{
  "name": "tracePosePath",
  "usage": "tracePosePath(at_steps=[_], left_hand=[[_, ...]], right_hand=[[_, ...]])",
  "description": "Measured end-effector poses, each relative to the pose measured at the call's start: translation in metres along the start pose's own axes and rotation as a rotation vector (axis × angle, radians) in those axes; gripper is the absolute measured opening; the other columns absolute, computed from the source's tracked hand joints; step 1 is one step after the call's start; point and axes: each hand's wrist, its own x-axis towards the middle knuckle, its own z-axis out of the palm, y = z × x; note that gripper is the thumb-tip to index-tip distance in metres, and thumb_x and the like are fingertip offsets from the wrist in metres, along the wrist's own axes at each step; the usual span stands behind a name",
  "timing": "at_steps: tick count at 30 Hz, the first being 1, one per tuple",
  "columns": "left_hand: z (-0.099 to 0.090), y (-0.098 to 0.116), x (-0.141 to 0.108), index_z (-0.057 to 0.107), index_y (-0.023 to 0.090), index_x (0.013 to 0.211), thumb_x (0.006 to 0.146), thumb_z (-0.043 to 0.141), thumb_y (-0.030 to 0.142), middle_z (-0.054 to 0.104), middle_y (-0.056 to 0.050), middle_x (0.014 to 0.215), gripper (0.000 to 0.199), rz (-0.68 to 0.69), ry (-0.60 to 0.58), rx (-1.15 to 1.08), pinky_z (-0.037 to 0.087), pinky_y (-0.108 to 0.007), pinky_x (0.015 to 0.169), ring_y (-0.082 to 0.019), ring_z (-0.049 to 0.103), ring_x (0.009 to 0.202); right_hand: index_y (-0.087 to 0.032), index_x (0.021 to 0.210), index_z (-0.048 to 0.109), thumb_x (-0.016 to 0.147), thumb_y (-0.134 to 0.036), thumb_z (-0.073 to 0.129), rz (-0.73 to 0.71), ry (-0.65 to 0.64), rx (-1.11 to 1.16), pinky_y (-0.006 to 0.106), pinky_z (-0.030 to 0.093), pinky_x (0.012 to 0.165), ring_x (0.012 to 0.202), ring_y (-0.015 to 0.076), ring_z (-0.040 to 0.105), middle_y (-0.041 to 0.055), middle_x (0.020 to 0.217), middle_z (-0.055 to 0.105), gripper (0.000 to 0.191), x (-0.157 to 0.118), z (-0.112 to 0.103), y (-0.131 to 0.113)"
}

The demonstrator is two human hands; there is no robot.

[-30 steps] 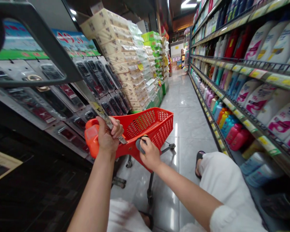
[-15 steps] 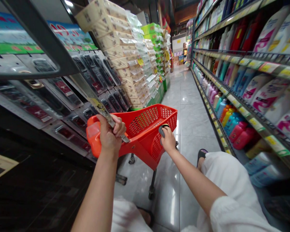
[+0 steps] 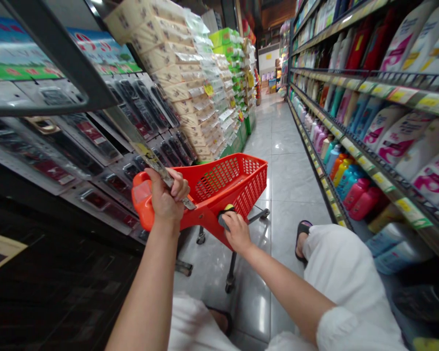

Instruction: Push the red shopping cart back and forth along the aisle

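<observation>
Red shopping cart [image 3: 208, 204] stands near the centre of the frame, its perforated basket reaching toward the aisle and its wheels on the shiny grey floor [image 3: 292, 170]. A metal bar [image 3: 122, 126] slants from a dark loop handle [image 3: 91, 92] at the upper left of the frame down to the cart's near side. The left hand [image 3: 168, 197] is clenched around this bar close to its lower end, fingers wrapped over it. Just to the right in the frame, the right hand [image 3: 237, 231] grasps a dark grey pad [image 3: 223, 222] with a bit of yellow at its top, held at the cart's outer side panel; I cannot tell how firmly it presses. Packaged goods [image 3: 161, 105] hang on the display at the left of the frame, and cream-coloured packs [image 3: 183, 87] are stacked behind the basket, toward the upper middle. Shelves [image 3: 413, 214] of bottles line the right side of the frame, beside the person's white trousers [image 3: 336, 253] and a dark sandal [image 3: 303, 226] at the lower right
</observation>
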Motion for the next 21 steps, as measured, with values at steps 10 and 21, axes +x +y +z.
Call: tracePosePath(at_steps=[10,21], left_hand=[[0.003,0.001,-0.001,0.054,0.015,0.058,0.096,0.026,0.059,0.024,0.006,0.037,0.064,-0.006,-0.001,-0.04,0.009,-0.019,0.035,-0.004,0.018,0.03],[0.009,-0.007,0.006,0.052,0.016,0.055,0.096,0.028,0.058,0.024,0.006,0.036,0.063,0.035,0.012,-0.015,0.007,-0.021,0.035,-0.005,0.015,0.03]], right_hand=[[-0.014,0.131,0.053,0.077,-0.014,0.046,0.491,0.434,0.364,0.035,0.037,0.109,0.126,0.0209,0.048,0.0127,0.133,0.05,0.055,0.034,0.01,0.071],[-0.017,0.139,0.051,0.066,-0.003,0.044,0.334,0.443,0.567,0.037,0.021,0.119,0.144,0.0213,0.027,0.0098,0.153,0.028,0.075,0.034,0.057,0.077]])
